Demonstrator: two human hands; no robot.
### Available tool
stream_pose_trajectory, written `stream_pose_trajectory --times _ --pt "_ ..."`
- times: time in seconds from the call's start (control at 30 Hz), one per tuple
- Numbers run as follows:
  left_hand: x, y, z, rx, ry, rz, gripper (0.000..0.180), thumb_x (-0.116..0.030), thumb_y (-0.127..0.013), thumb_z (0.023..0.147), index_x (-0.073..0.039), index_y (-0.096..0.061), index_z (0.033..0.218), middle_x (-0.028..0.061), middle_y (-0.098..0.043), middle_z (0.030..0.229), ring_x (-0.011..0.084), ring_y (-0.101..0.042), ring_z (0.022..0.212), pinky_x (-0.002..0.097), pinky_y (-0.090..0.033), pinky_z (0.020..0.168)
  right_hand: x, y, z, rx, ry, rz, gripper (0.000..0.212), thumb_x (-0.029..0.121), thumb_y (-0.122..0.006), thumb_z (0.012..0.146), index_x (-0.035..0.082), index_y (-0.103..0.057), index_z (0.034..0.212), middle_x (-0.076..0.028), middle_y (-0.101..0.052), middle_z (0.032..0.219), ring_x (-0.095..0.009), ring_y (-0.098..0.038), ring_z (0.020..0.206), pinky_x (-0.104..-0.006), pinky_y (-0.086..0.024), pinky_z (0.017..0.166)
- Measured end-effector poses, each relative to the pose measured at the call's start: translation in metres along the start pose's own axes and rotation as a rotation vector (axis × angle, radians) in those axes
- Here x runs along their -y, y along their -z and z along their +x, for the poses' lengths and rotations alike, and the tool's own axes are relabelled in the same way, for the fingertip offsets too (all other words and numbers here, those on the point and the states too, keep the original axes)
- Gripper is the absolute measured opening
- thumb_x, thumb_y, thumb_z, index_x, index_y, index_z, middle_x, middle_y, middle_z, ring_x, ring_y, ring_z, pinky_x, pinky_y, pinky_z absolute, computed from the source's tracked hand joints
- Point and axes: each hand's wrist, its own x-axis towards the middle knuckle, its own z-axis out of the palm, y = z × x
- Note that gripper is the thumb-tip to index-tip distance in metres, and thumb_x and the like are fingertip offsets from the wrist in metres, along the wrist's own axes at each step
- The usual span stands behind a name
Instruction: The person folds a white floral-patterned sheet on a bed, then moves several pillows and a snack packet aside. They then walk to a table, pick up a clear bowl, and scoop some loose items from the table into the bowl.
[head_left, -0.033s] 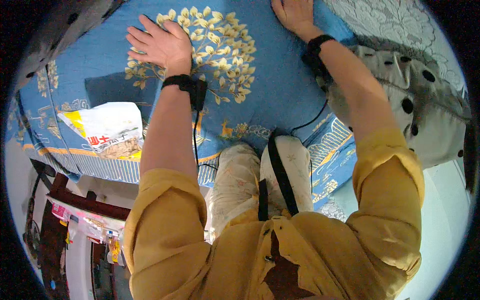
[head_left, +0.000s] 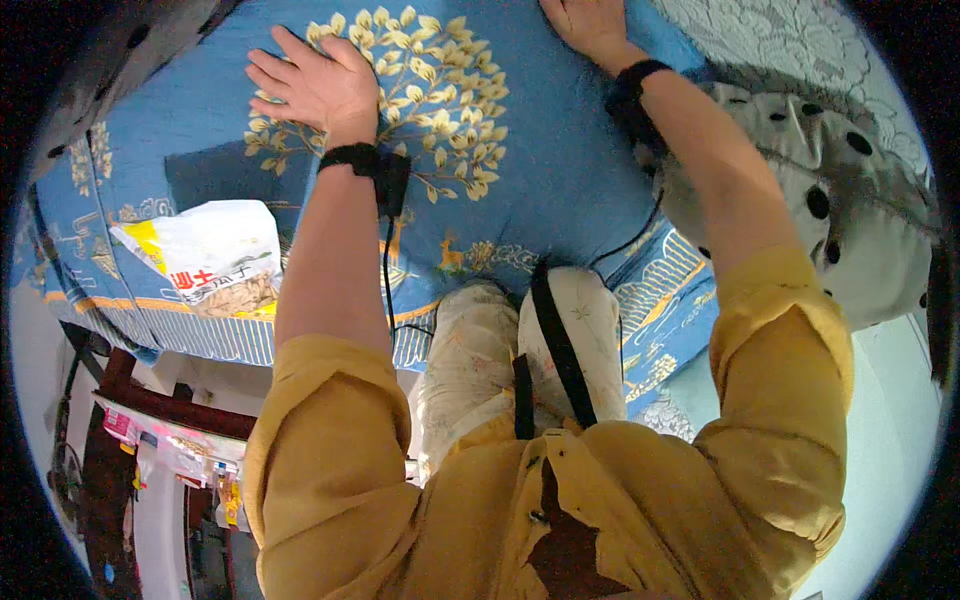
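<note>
My left hand (head_left: pixel 325 85) lies palm down on a blue bed cover (head_left: pixel 560 170), its fingers spread and nothing held. Beneath and beside its fingers is a printed tree with cream leaves (head_left: pixel 440 95). At the top edge, my right hand (head_left: pixel 592 28) rests on the same cover. Its thumb stretches out, while most of its fingers are cut off by the picture's edge; nothing shows in it. A black band with a small device (head_left: pixel 392 185) and a cable is on my left wrist, and another black band (head_left: pixel 630 88) is on my right wrist.
Left of my left forearm, a white and yellow snack bag (head_left: pixel 215 255) lies on the cover. Grey fabric with black dots (head_left: pixel 790 190) is bunched at the right, beside white lace cloth (head_left: pixel 800 50). A dark wooden stand with small packages (head_left: pixel 180 450) is at lower left.
</note>
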Motion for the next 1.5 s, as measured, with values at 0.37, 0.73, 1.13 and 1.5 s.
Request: stream_pose_trajectory --times 0.37,0.73,1.13,1.5 --pt "-0.003 0.000 0.003 0.020 0.012 0.078 0.062 -0.040 -0.039 0.097 -0.009 -0.038 0.151 0.0303 -0.031 0.156 0.0470 -0.025 0.145 0.0698 -0.014 0.113 0.024 0.039 0.022 0.028 -0.061 0.152 0.061 0.041 -0.057 0.096 0.003 -0.047 0.144 -0.023 -0.045 0.145 -0.042 -0.043 0.131 -0.0539 -0.033 0.111" --pt "-0.004 -0.002 0.004 0.157 0.122 0.150 0.067 -0.042 -0.041 0.096 -0.011 -0.034 0.155 0.0265 -0.021 0.162 0.0424 -0.016 0.151 0.0646 -0.001 0.117 0.171 -0.015 0.121 0.015 0.579 0.267 0.052 0.041 -0.064 0.092 0.018 -0.058 0.138 -0.009 -0.056 0.144 -0.026 -0.049 0.136 -0.0546 -0.034 0.113" --pt "-0.005 -0.001 0.002 0.164 0.121 0.214 0.069 -0.037 -0.045 0.093 -0.011 -0.033 0.156 0.0248 -0.023 0.162 0.0424 -0.017 0.151 0.0642 -0.004 0.118 0.098 -0.040 0.158 -0.088 -0.038 0.344 0.048 0.049 -0.059 0.094 0.014 -0.064 0.125 -0.018 -0.072 0.106 -0.042 -0.068 0.094 -0.0514 -0.055 0.081" --pt "-0.013 0.038 0.005 0.293 0.179 0.081 0.064 -0.040 -0.045 0.099 -0.015 -0.034 0.157 0.0215 -0.021 0.164 0.0389 -0.019 0.151 0.0651 -0.007 0.118 0.099 -0.046 0.162 0.040 -0.104 0.394 0.044 0.045 -0.050 0.100 0.018 -0.060 0.132 -0.019 -0.068 0.119 -0.041 -0.064 0.107 -0.0493 -0.051 0.090"
